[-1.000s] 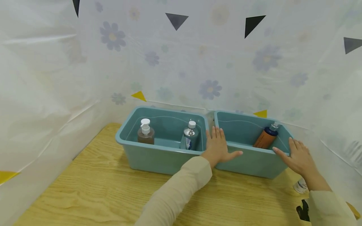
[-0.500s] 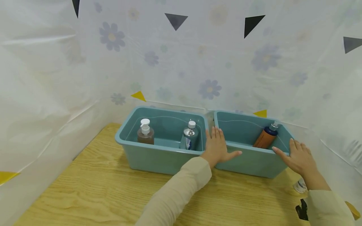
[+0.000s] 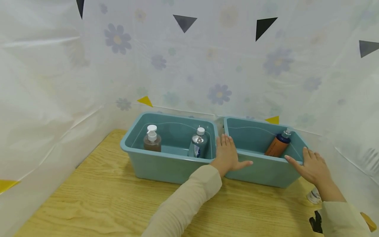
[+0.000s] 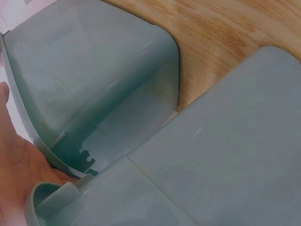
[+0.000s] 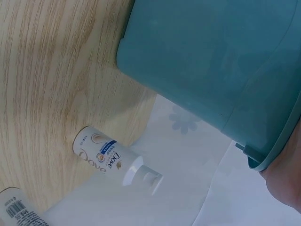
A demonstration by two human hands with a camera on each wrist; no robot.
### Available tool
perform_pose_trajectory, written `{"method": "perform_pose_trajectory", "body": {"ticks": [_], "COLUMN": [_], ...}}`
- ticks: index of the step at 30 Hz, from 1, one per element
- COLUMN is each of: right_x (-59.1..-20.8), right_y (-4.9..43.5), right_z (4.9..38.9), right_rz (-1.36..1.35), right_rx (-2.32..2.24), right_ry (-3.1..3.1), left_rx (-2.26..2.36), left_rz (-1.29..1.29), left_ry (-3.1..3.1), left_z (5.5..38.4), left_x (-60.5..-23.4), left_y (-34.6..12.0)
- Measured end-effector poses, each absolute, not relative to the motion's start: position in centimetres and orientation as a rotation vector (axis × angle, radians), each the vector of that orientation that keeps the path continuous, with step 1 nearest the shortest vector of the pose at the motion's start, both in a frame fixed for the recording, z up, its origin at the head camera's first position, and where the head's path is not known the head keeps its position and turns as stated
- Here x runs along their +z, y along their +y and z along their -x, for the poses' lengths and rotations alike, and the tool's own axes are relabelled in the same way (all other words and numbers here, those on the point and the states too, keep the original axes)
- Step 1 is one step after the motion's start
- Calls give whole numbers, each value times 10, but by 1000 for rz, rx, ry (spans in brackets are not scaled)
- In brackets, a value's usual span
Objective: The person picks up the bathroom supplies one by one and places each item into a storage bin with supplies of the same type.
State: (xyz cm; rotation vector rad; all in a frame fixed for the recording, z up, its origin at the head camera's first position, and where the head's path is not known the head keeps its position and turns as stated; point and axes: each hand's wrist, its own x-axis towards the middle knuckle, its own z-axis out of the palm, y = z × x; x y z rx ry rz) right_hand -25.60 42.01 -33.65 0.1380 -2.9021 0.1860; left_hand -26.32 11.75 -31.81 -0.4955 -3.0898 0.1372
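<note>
Two blue-green plastic bins stand side by side in the head view. My left hand (image 3: 227, 156) rests on the near left corner of the right bin (image 3: 260, 171), fingers straight, thumb stretched along its front rim. At that bin's near right corner lies my right hand (image 3: 314, 168), fingers extended over the side rim and thumb at the front rim. An orange bottle with a dark blue top and pump (image 3: 277, 144) leans inside the right bin. The left bin (image 3: 165, 168) holds a brownish pump bottle (image 3: 152, 143) and a clear bottle with a white cap (image 3: 198, 144).
A white Dove bottle (image 5: 108, 155) stands on the wooden table (image 3: 97, 200) right of the bins, with another white bottle (image 5: 19, 209) near it in the right wrist view. A black object (image 3: 316, 222) lies by the right sleeve. A flower-patterned sheet (image 3: 189, 65) hangs behind the bins.
</note>
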Motion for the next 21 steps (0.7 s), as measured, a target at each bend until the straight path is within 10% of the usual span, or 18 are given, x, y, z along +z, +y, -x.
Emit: {"method": "perform_pose_trajectory", "body": {"ticks": [21], "right_x": [-338], "right_y": [420], "right_z": [255], "right_rz": [-146], "right_rx": [171], "right_ry": [-2894], "left_rx": [196], "left_rz": [507], "left_ry": [-3078], "left_z": [262], "left_x": [-318], "left_y": [118]}}
